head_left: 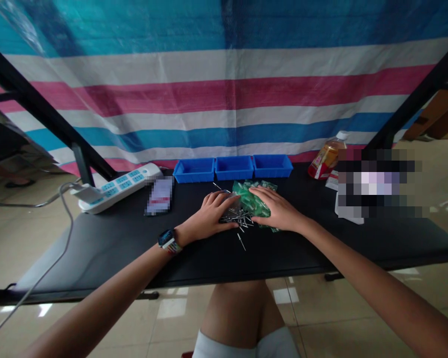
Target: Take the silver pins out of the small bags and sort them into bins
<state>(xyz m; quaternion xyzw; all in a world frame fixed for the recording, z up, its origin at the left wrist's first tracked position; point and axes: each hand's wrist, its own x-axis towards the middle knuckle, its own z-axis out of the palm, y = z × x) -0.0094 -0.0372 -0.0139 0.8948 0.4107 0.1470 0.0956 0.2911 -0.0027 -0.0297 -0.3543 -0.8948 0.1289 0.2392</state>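
Observation:
My left hand (211, 215) rests at the left side of a pile of thin metal pins, which look like blind rivets (239, 218). Its fingers and thumb are apart, partly around the pile. On the right, my right hand (280, 210) lies with spread fingers over a heap of shiny green pieces (249, 200), perhaps small plastic packets. Fingers and thumb cover part of that heap. The green pieces and the pins touch each other between my hands. One loose rivet (241, 240) lies nearer to me on the black table (194, 261).
Three blue bins (234, 167) stand in a row behind the heap. To the left are a white power strip (121, 186) with a cable and a blurred phone-like item (159, 195). A drink bottle (327, 155) stands at right. A striped sheet (227, 89) hangs behind.

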